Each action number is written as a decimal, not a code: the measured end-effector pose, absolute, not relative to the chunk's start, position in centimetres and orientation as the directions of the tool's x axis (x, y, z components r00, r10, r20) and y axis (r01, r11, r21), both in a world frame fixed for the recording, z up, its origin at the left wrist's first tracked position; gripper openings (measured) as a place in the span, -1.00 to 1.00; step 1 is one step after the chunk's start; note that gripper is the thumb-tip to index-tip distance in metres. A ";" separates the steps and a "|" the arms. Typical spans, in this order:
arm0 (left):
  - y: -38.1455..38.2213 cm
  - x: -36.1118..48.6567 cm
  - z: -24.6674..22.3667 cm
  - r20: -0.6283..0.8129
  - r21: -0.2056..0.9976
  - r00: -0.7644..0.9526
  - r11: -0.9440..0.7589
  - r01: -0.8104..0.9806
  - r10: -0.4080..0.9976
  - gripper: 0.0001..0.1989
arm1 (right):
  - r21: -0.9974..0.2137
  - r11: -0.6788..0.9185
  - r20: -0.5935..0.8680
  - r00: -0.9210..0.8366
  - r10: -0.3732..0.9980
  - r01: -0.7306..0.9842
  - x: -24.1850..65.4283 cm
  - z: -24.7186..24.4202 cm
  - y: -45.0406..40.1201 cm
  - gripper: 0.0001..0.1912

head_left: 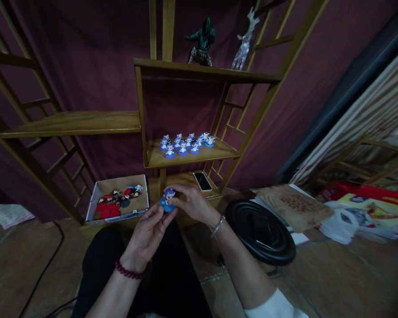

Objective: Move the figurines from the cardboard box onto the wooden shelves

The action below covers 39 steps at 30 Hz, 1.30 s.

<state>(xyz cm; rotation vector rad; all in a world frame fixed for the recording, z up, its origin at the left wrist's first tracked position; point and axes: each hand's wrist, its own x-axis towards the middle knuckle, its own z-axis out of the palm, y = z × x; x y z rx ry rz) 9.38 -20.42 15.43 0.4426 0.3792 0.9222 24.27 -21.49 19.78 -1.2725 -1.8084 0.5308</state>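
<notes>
Between my two hands is a small purple-haired figurine (169, 195) on a round blue base. My left hand (150, 229) grips the base from below, its thumb along the near side. From the right, my right hand (190, 202) has its fingers around the figurine's head and body. Beyond my hands, several similar figurines (182, 149) stand in rows on a wooden shelf (199, 158). To the left, an open cardboard box (119, 182) holds several dark and red figurines (111, 210), some lying on their sides.
A phone (202, 181) lies on the low shelf. A dark figure statue (203, 42) and a clear deer ornament (245, 42) stand on the upper shelf. At right are a round black stool (260, 232), cardboard (293, 205) and a plastic bag (340, 225).
</notes>
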 end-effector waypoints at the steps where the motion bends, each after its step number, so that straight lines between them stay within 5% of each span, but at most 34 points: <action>1: -20.4 9.5 15.5 -0.122 0.515 0.551 0.527 -0.676 0.826 -0.87 | -0.729 0.393 0.389 -0.133 0.911 0.560 24.4 19.9 -21.5 -0.71; 9: -19.9 10.3 17.0 -0.102 0.465 0.551 0.529 -0.710 0.828 -0.78 | -0.808 0.343 0.373 -0.033 0.927 0.479 25.2 20.7 -21.3 -0.43; 16: -19.3 11.4 16.7 -0.157 0.394 0.517 0.534 -0.748 0.841 -0.76 | -0.822 0.338 0.409 0.063 0.910 0.457 25.4 19.2 -21.0 -0.68; 23: -19.1 12.7 16.1 -0.199 0.454 0.493 0.526 -0.719 0.847 -0.79 | -0.866 0.277 0.378 0.182 0.908 0.417 26.0 17.7 -20.8 -0.77; 39: -17.5 17.3 16.5 -0.203 0.630 0.492 0.497 -0.597 0.847 -0.83 | -0.901 0.228 0.343 0.285 0.895 0.369 29.1 16.9 -20.8 -0.72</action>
